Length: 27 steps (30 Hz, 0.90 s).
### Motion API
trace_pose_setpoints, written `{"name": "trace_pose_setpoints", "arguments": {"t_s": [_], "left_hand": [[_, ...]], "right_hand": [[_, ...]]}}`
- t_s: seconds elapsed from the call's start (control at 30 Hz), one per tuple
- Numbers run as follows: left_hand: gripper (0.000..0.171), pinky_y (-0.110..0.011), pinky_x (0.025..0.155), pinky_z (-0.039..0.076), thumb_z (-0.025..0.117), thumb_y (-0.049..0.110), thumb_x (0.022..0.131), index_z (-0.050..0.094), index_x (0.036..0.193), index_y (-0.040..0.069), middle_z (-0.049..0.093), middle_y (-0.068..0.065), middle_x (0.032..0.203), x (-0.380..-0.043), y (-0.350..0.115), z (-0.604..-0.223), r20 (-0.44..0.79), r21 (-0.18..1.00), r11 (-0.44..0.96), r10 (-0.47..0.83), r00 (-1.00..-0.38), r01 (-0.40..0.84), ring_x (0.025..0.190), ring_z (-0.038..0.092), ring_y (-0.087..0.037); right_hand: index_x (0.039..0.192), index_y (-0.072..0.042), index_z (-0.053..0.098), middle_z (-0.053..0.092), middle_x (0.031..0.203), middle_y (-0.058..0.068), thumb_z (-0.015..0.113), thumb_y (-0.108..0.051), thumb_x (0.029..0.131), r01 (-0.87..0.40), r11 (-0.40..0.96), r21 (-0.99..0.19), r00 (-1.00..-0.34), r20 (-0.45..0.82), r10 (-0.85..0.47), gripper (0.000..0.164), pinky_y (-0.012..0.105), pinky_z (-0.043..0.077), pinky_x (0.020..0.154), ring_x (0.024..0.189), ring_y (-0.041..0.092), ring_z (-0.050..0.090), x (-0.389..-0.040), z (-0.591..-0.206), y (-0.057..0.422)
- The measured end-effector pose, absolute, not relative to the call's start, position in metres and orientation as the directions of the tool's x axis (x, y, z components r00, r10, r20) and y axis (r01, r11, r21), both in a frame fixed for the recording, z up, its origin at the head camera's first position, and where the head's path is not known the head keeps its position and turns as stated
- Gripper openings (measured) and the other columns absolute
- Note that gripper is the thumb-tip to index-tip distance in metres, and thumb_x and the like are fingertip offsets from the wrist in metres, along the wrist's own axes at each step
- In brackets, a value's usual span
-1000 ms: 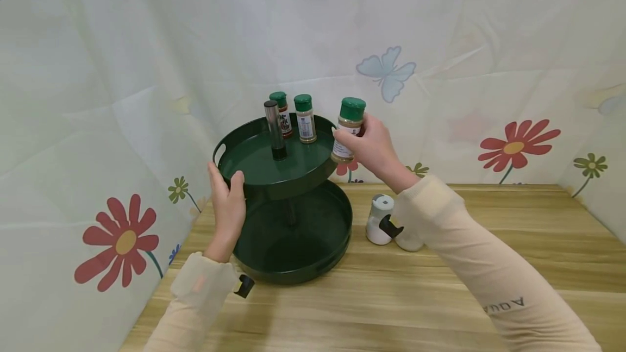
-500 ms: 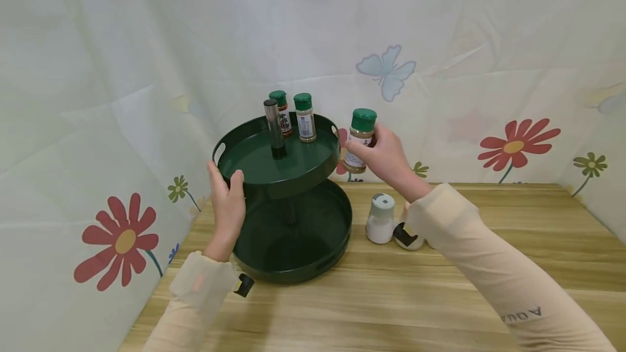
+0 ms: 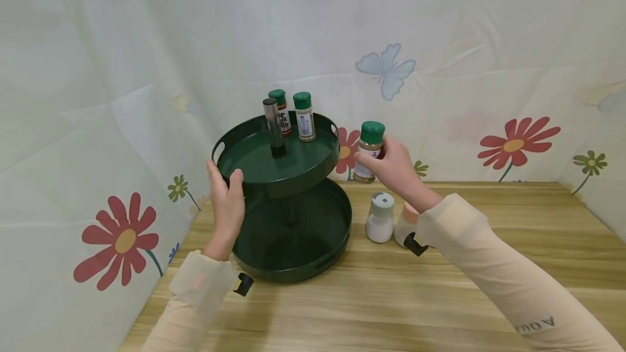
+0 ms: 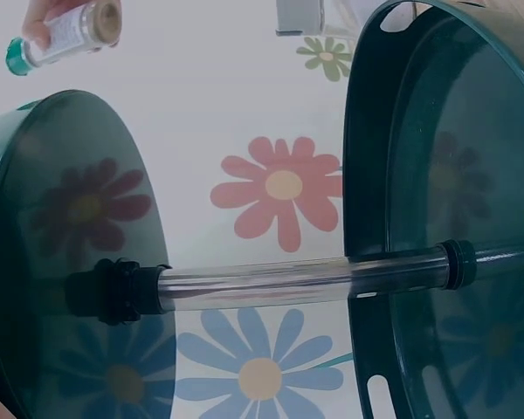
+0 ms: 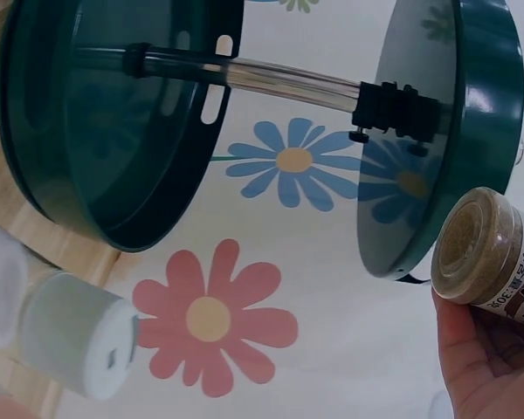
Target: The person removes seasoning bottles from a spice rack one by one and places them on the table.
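My right hand (image 3: 397,167) pinches a spice jar (image 3: 369,148) with a green cap, a white label and tan powder inside. It holds the jar upright in the air, right of the upper tray (image 3: 288,181) of a dark green two-tier rack. The right wrist view shows the clear base of this jar (image 5: 480,249). At the upper tray's near left side, my left hand (image 3: 227,208) rests against the wall with straight fingers. Two green-capped jars stand on that tray: one with red contents (image 3: 284,118), one with tan powder (image 3: 305,121).
A lower tray (image 3: 293,275) stands on the wooden table (image 3: 371,303). To its right are a white shaker with a grey-green top (image 3: 380,221) and another with an orange top (image 3: 409,214), partly behind my right sleeve. A metal post (image 3: 274,124) rises through the upper tray. Flowered cloth (image 3: 293,26) hangs behind.
My right hand has carried the spice jar right and downward, away from the upper tray's rim. More of the shakers shows now. My left hand has stayed at the tray.
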State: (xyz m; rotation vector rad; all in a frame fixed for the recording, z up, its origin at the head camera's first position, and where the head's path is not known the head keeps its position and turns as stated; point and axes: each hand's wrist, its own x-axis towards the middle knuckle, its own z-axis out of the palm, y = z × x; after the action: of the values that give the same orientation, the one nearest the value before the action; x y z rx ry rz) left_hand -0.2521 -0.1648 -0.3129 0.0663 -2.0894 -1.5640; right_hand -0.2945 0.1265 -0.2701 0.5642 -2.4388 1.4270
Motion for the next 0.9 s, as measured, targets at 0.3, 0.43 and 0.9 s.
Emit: {"name": "trace_pose_setpoints", "arguments": {"t_s": [0.3, 0.43, 0.9], "left_hand": [[0.068, -0.038, 0.111, 0.002, 0.035, 0.037, 0.094, -0.010, 0.143, 0.020, -0.012, 0.003, 0.151, -0.252, -0.164, -0.312, 0.372, 0.908, 0.329, -0.339, -0.864, 0.262, 0.133, -0.008, -0.006], [0.068, -0.038, 0.111, 0.001, 0.035, 0.037, 0.094, -0.010, 0.143, 0.019, -0.012, 0.002, 0.151, -0.252, -0.164, -0.312, 0.373, 0.908, 0.326, -0.340, -0.863, 0.263, 0.133, -0.009, -0.006], [0.069, -0.038, 0.111, 0.001, 0.035, 0.036, 0.094, -0.009, 0.143, 0.019, -0.012, 0.001, 0.151, -0.252, -0.165, -0.312, 0.368, 0.911, 0.317, -0.345, -0.863, 0.262, 0.133, -0.009, -0.007]], "right_hand": [[0.106, -0.001, 0.049, 0.058, 0.098, 0.016, 0.057, -0.028, 0.085, -0.437, 0.448, -0.780, -0.900, 0.385, -0.207, 0.036, 0.041, 0.047, 0.073, 0.082, 0.027, 0.052, -0.290, -0.286, 0.137], [0.104, 0.000, 0.050, 0.058, 0.095, 0.015, 0.058, -0.028, 0.085, -0.444, 0.453, -0.773, -0.896, 0.391, -0.210, 0.035, 0.038, 0.047, 0.070, 0.079, 0.025, 0.053, -0.289, -0.293, 0.142], [0.108, 0.003, 0.048, 0.056, 0.096, 0.016, 0.062, -0.023, 0.084, -0.367, 0.415, -0.833, -0.929, 0.304, -0.213, 0.038, 0.035, 0.046, 0.069, 0.078, 0.023, 0.051, -0.281, -0.320, 0.160]]}}
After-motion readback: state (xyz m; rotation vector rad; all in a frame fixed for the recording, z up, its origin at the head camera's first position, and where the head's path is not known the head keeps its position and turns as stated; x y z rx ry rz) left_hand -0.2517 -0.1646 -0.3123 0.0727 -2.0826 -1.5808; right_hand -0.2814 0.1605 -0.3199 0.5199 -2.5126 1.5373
